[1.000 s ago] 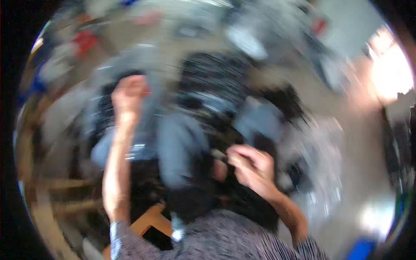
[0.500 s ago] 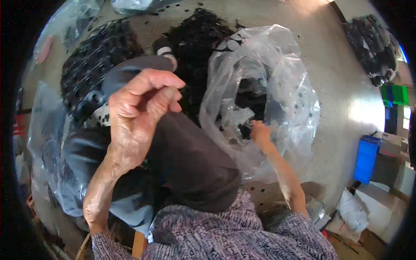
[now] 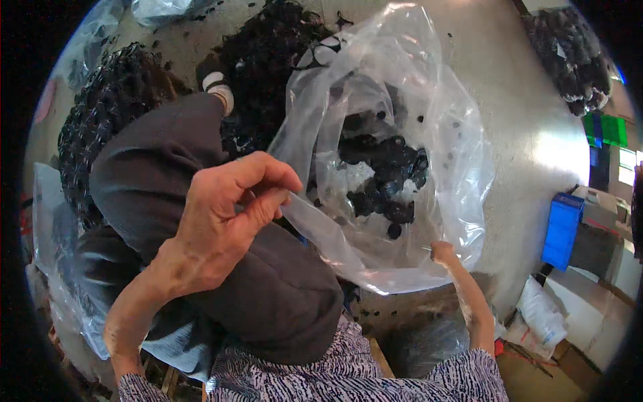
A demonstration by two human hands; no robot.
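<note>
A large clear plastic bag (image 3: 462,181) lies spread open on the floor to the right of my legs. Black rubbery-looking pieces (image 3: 382,161), some of them round, are gathered inside it. My left hand (image 3: 228,218) is raised over my thigh, thumb and forefinger pinching the bag's near left edge. At the bag's near right side, my right hand (image 3: 442,253) is closed, with a thin pale tip sticking out of it; the rest is hidden in the fist, so its kind does not show.
A heap of tangled black pieces (image 3: 268,74) lies beyond my foot (image 3: 218,87). A dark mesh-like pile (image 3: 100,120) is at the left. A full bag of black pieces (image 3: 569,57) stands far right, above a blue crate (image 3: 561,231) and cardboard boxes (image 3: 589,308).
My left hand has come lower and now pinches the bag edge, which is pulled up toward it. My right hand has drawn back from the bag's middle to its near right side.
</note>
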